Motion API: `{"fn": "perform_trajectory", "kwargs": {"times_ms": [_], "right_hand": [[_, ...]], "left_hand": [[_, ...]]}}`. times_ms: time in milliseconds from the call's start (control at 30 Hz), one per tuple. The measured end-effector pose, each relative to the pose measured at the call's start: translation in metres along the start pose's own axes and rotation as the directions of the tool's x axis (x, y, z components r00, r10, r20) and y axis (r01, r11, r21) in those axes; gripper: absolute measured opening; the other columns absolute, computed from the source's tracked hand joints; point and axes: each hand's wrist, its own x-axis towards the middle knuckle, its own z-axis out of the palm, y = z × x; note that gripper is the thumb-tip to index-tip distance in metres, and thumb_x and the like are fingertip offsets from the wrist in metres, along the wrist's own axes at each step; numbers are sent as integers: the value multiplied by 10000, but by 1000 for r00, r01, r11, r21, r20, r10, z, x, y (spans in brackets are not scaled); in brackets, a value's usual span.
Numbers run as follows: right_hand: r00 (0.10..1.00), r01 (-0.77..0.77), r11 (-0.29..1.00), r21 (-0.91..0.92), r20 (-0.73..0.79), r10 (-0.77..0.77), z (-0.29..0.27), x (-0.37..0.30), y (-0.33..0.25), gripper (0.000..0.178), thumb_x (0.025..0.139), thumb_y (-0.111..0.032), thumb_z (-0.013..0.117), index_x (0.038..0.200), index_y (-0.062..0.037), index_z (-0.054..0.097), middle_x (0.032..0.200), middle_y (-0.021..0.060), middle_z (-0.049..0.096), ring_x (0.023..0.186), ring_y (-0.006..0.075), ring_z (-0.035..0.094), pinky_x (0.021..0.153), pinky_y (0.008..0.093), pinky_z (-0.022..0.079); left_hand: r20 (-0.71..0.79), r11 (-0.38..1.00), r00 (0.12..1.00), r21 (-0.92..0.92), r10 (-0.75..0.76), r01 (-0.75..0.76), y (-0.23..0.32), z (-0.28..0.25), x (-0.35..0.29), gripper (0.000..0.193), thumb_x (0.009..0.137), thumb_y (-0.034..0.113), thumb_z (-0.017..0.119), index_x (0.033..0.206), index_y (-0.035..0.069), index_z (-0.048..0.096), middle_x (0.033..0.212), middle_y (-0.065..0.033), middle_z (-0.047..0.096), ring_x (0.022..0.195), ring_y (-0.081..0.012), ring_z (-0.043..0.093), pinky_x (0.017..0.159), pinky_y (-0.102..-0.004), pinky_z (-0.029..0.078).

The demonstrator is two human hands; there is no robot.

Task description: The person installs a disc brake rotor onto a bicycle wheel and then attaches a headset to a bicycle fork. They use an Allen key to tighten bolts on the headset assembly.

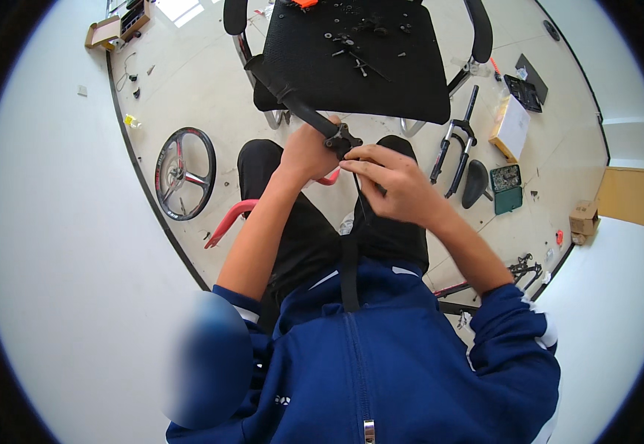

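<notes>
My left hand point(306, 154) is closed around the lower end of a long black tube point(303, 111), which looks like a bicycle stem. It slants up and left toward the chair. At its near end sits a black clamp point(343, 140) with several lobes, just above my lap. The fingers of my right hand point(394, 181) are pinched together right beside that clamp. From under them a thin dark rod point(360, 194), like a hex key, hangs down; its upper end is hidden. Below my left forearm a red curved bar point(233, 220) passes, partly covered.
A black chair point(359, 66) stands ahead, its seat scattered with small metal parts. On the floor lie a spoked wheel point(186, 174) at left, and a bicycle fork point(455, 144), a saddle point(476, 183), a green case point(507, 189) and a white box point(511, 127) at right.
</notes>
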Motion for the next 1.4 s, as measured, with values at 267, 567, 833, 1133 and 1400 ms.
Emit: {"fn": "perform_trajectory", "kwargs": {"times_ms": [267,567,833,1133,1400], "right_hand": [[845,-479,779,404,-29,534,16,-32,-21,302,858,16,675,1158,-6,672,961,112,697,668,117,655,596,243,528],[755,-559,352,751,285,590,-45,10,90,200,935,-155,649,982,39,660,767,61,634,577,74,560,512,199,437],[966,-187,905,383,240,98,15,104,5,202,851,-152,677,943,20,732,820,135,723,733,228,685,730,347,546],[854,266,961,-76,481,-198,-9,4,-46,138,801,-164,696,842,-33,688,731,83,618,766,249,644,701,359,520],[811,-581,731,358,186,554,-9,-40,-12,153,887,-144,697,878,2,652,629,97,590,544,204,545,550,300,439]], "left_hand": [[-43,999,999,-42,16,-18,0,1,-4,232,766,198,713,930,99,582,779,-180,633,798,-416,634,679,-459,494],[-3,999,1000,-27,20,-20,11,-4,1,233,788,268,689,930,103,608,804,-161,675,807,-397,663,678,-465,518],[-481,865,739,91,472,-493,-26,24,1,232,815,254,671,987,99,647,825,-156,682,782,-375,666,695,-427,541],[-17,997,1000,-70,23,-24,3,-1,-4,231,801,268,697,891,87,585,768,-174,658,807,-415,652,671,-481,508],[-41,996,999,-88,20,-24,6,-1,-2,233,786,279,713,866,94,596,786,-163,669,815,-394,661,678,-462,515]]}}
